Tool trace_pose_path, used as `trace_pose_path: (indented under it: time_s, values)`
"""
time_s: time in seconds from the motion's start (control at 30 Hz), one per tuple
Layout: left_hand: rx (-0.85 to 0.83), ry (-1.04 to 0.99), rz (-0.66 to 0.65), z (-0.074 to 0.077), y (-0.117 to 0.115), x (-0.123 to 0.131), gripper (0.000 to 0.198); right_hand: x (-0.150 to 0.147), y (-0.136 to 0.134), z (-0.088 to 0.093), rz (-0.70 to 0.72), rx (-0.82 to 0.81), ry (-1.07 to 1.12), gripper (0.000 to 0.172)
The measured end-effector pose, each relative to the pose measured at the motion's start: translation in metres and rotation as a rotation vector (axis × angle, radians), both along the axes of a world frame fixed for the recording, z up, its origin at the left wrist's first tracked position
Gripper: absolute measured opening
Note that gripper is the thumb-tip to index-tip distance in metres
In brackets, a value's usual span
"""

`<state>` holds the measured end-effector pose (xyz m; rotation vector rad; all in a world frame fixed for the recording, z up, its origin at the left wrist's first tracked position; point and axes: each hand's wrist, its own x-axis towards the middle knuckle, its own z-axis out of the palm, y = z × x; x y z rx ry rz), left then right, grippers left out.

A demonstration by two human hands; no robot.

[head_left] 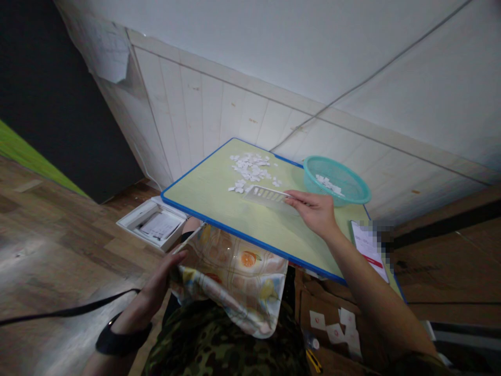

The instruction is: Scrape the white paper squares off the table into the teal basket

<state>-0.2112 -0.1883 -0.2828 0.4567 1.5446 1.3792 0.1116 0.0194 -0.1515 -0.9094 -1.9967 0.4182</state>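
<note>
My right hand (313, 209) is closed on the right end of a pale slotted plastic tray (266, 195), tilted on edge over the yellow-green table (203, 183). At the tray's far side lie many small white pieces (252, 166), scattered in a loose pile. With my left hand (166, 274) I grip the left edge of a fruit-patterned cloth (238, 266), which hangs open over my lap below the table's blue front edge. Its underside and my left fingertips are partly hidden.
A teal basket (360, 200) with white pieces stands at the back right. Near the right edge lies a phone or card (368, 248). An open white box (131, 224) is at the left, cardboard (307, 300) below right.
</note>
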Motion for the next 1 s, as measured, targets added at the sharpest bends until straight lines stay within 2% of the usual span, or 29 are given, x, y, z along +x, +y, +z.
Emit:
trace_pose_path:
  time_s: [0.2, 0.33, 0.43, 0.67, 0.9, 1.0]
  values:
    - [0.022, -0.007, 0.012, 0.001, 0.001, 0.001, 0.035, 0.008, -0.014, 0.006, 0.012, -0.023, -0.021, 0.017]
    - [-0.002, 0.003, 0.012, 0.000, 0.002, 0.001, 0.035, 0.020, -0.011, 0.010, -0.131, -0.022, 0.020, 0.025]
    - [0.001, -0.024, -0.001, -0.001, 0.003, 0.001, 0.036, 0.029, -0.005, 0.008, -0.204, -0.104, 0.049, 0.035]
    - [0.010, 0.027, 0.008, -0.008, -0.001, -0.003, 0.036, 0.026, -0.008, -0.003, -0.158, -0.305, 0.141, 0.036]
    - [0.008, -0.004, -0.005, 0.005, 0.001, -0.006, 0.043, 0.029, -0.006, -0.011, -0.160, -0.332, 0.204, 0.039]
    - [-0.006, -0.008, -0.014, 0.006, 0.002, -0.006, 0.046, 0.027, -0.009, -0.014, -0.151, -0.363, 0.197, 0.039]
